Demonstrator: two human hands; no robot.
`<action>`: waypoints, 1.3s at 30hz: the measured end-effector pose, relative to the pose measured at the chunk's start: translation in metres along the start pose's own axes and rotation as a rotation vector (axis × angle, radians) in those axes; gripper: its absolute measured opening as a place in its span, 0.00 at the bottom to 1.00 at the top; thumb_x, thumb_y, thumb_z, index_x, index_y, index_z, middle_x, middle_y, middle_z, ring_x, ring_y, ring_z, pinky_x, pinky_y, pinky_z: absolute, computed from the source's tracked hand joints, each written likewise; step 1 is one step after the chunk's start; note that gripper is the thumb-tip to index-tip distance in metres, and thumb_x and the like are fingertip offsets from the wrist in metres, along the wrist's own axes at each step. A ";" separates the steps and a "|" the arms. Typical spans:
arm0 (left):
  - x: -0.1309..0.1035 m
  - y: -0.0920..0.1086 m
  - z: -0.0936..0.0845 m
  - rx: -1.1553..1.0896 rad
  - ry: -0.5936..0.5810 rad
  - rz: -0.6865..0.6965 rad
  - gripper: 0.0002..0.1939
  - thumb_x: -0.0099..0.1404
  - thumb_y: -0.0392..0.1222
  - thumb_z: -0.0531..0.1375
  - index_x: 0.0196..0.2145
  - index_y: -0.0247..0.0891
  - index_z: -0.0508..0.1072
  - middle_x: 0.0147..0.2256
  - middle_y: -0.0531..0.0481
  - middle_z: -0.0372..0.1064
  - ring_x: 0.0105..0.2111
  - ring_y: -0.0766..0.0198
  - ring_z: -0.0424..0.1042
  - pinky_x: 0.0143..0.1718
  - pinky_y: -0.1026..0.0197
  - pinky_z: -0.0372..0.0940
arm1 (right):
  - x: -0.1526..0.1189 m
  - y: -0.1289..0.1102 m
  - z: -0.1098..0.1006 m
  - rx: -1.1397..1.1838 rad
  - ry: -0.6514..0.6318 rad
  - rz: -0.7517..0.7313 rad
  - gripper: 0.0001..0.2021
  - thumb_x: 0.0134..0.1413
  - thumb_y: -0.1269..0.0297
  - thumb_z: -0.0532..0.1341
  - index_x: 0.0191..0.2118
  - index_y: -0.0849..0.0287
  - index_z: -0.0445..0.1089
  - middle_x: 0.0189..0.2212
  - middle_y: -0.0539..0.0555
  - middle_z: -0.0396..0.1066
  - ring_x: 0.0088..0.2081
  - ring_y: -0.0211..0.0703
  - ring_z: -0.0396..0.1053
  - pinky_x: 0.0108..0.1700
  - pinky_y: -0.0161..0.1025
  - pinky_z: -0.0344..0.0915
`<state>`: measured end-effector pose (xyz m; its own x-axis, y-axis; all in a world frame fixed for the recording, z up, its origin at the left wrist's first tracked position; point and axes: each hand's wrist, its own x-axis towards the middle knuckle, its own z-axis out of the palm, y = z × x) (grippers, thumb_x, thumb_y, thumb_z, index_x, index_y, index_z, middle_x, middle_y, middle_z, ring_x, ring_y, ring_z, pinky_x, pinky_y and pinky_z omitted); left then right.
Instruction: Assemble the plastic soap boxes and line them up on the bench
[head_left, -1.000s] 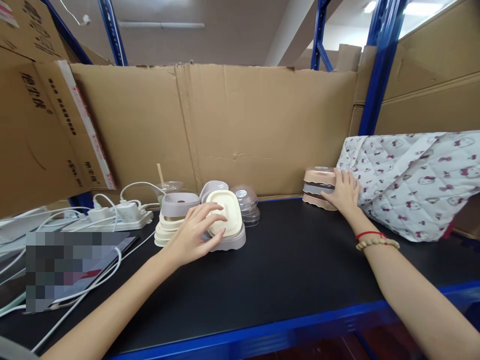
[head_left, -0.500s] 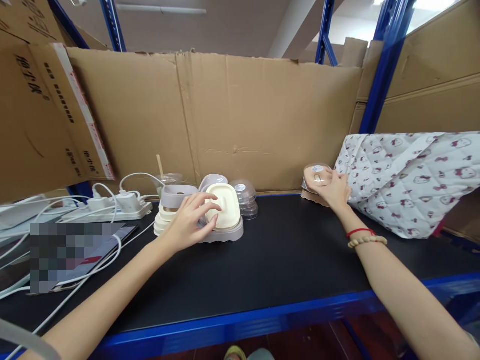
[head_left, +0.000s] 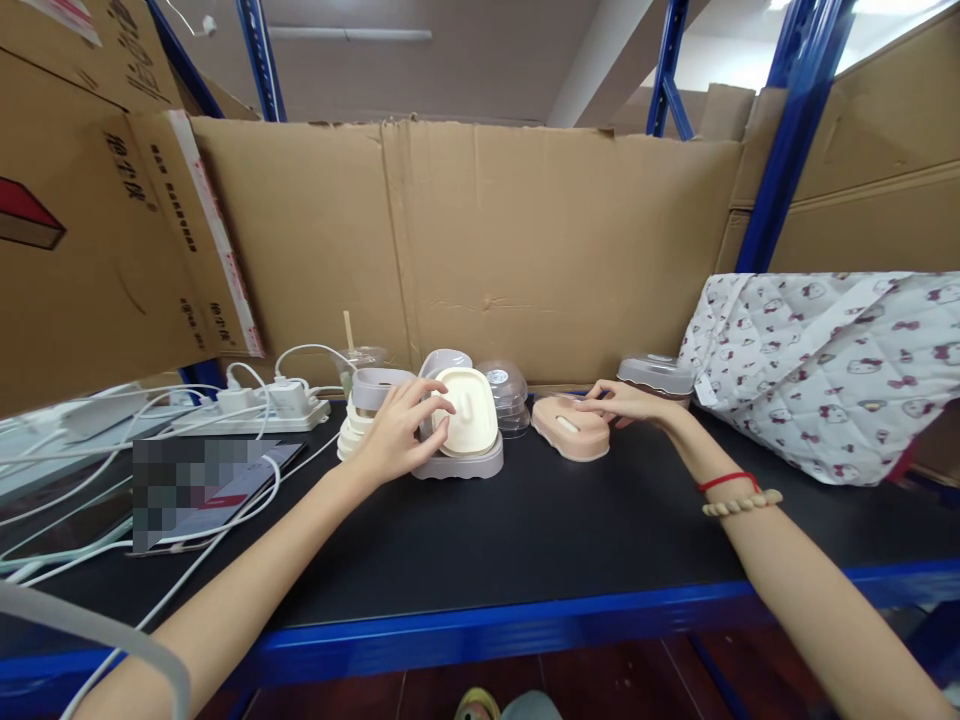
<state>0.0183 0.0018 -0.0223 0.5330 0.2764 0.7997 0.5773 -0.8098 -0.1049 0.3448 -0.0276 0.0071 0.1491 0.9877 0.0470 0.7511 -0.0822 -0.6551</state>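
My left hand (head_left: 403, 425) hovers at the left edge of a cream rounded-square lid (head_left: 466, 412) with a raised handle, fingers apart and curved. That lid leans on a lilac-grey scalloped base (head_left: 480, 462). Behind my left hand stand a lilac-grey ring (head_left: 379, 382) and stacked cream pieces (head_left: 349, 435), partly hidden. My right hand (head_left: 626, 402) has its fingers over the back right edge of a peach-pink scalloped base (head_left: 574, 425) with a slot in its top. The thumb is near its side. The base appears to rest on the black surface.
Stacked clear domes (head_left: 506, 395) stand in the middle, by the cardboard wall (head_left: 540, 250). A clear-covered grey piece (head_left: 654, 374) sits beside a quilted patterned bag (head_left: 832, 370) at right. White cables, a power strip (head_left: 247, 412) and a dark tablet-like device (head_left: 217, 495) crowd the left.
My right hand has moved left from beside the bag, and the peach-pink base now lies nearer the middle. The grey piece behind it shows. My left hand stays by the cream lid.
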 end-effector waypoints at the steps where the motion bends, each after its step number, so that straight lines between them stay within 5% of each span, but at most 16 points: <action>1: 0.000 0.001 0.000 0.006 -0.018 -0.004 0.11 0.62 0.41 0.49 0.32 0.41 0.70 0.39 0.45 0.70 0.40 0.57 0.69 0.41 0.54 0.63 | 0.000 0.001 0.001 0.009 0.020 -0.021 0.21 0.35 0.44 0.66 0.27 0.56 0.63 0.29 0.53 0.72 0.33 0.44 0.70 0.28 0.36 0.63; 7: 0.001 0.002 -0.001 0.050 -0.054 -0.062 0.12 0.62 0.40 0.48 0.33 0.40 0.70 0.41 0.43 0.70 0.42 0.56 0.69 0.42 0.54 0.61 | 0.014 -0.010 0.024 0.180 0.622 -0.268 0.26 0.28 0.42 0.67 0.30 0.55 0.61 0.30 0.53 0.71 0.35 0.49 0.70 0.37 0.44 0.65; 9: 0.000 0.001 0.000 0.062 -0.060 -0.094 0.12 0.62 0.40 0.48 0.34 0.39 0.70 0.42 0.43 0.70 0.44 0.55 0.68 0.44 0.53 0.61 | 0.021 -0.025 0.040 0.257 0.702 -0.332 0.28 0.28 0.41 0.67 0.34 0.55 0.62 0.34 0.55 0.71 0.38 0.50 0.70 0.41 0.47 0.65; 12: -0.002 0.000 0.001 0.054 -0.106 -0.120 0.13 0.62 0.41 0.48 0.39 0.39 0.69 0.45 0.42 0.69 0.46 0.54 0.67 0.45 0.52 0.60 | 0.029 -0.049 0.068 0.256 0.614 -0.403 0.30 0.32 0.42 0.66 0.40 0.56 0.63 0.40 0.59 0.70 0.44 0.51 0.69 0.46 0.48 0.65; 17: -0.005 0.001 0.004 -0.014 -0.184 -0.106 0.15 0.62 0.42 0.47 0.42 0.38 0.68 0.47 0.41 0.69 0.48 0.54 0.66 0.47 0.51 0.60 | 0.022 -0.067 0.088 0.083 0.267 -0.388 0.29 0.53 0.48 0.53 0.57 0.60 0.59 0.55 0.63 0.62 0.57 0.48 0.61 0.57 0.45 0.57; 21: -0.006 0.001 0.006 -0.053 -0.259 -0.104 0.15 0.61 0.41 0.48 0.43 0.38 0.68 0.49 0.42 0.68 0.51 0.53 0.64 0.49 0.51 0.58 | -0.002 -0.061 0.073 -0.211 0.159 -0.070 0.41 0.51 0.41 0.54 0.65 0.59 0.46 0.64 0.67 0.47 0.65 0.59 0.45 0.61 0.54 0.49; 24: -0.006 0.001 0.007 -0.075 -0.319 -0.116 0.17 0.61 0.42 0.48 0.45 0.38 0.67 0.50 0.42 0.67 0.52 0.54 0.64 0.50 0.52 0.58 | -0.014 -0.058 0.059 -0.453 0.018 0.239 0.46 0.44 0.43 0.61 0.64 0.63 0.49 0.63 0.71 0.50 0.63 0.65 0.50 0.58 0.55 0.53; 26: -0.006 0.002 0.007 -0.079 -0.342 -0.133 0.18 0.61 0.43 0.48 0.47 0.37 0.67 0.51 0.41 0.67 0.52 0.53 0.63 0.50 0.51 0.57 | -0.017 -0.058 0.054 -0.539 -0.061 0.269 0.41 0.43 0.49 0.63 0.62 0.64 0.55 0.60 0.69 0.57 0.60 0.61 0.57 0.56 0.49 0.57; 29: -0.005 0.004 0.007 -0.066 -0.355 -0.164 0.19 0.62 0.44 0.48 0.47 0.36 0.67 0.51 0.40 0.66 0.53 0.53 0.63 0.51 0.51 0.57 | -0.016 -0.059 0.050 -0.559 0.017 0.226 0.36 0.45 0.51 0.62 0.59 0.62 0.59 0.58 0.65 0.61 0.58 0.57 0.61 0.53 0.45 0.60; 33: -0.003 0.010 0.006 -0.037 -0.350 -0.187 0.18 0.62 0.43 0.48 0.47 0.38 0.68 0.50 0.42 0.67 0.52 0.54 0.64 0.51 0.50 0.57 | -0.013 -0.057 0.051 -0.472 0.242 0.241 0.36 0.53 0.46 0.52 0.64 0.58 0.49 0.58 0.66 0.58 0.57 0.61 0.62 0.51 0.48 0.60; 39: -0.003 0.013 0.009 0.011 -0.308 -0.186 0.19 0.63 0.44 0.48 0.48 0.38 0.67 0.51 0.40 0.66 0.53 0.54 0.64 0.52 0.49 0.57 | -0.006 -0.049 0.067 -0.439 0.177 0.127 0.38 0.50 0.49 0.57 0.65 0.51 0.46 0.59 0.62 0.56 0.58 0.60 0.60 0.53 0.49 0.58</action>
<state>0.0298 -0.0051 -0.0318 0.5790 0.5626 0.5902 0.6875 -0.7259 0.0175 0.2640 -0.0206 -0.0115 0.3358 0.9315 0.1399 0.9144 -0.2866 -0.2860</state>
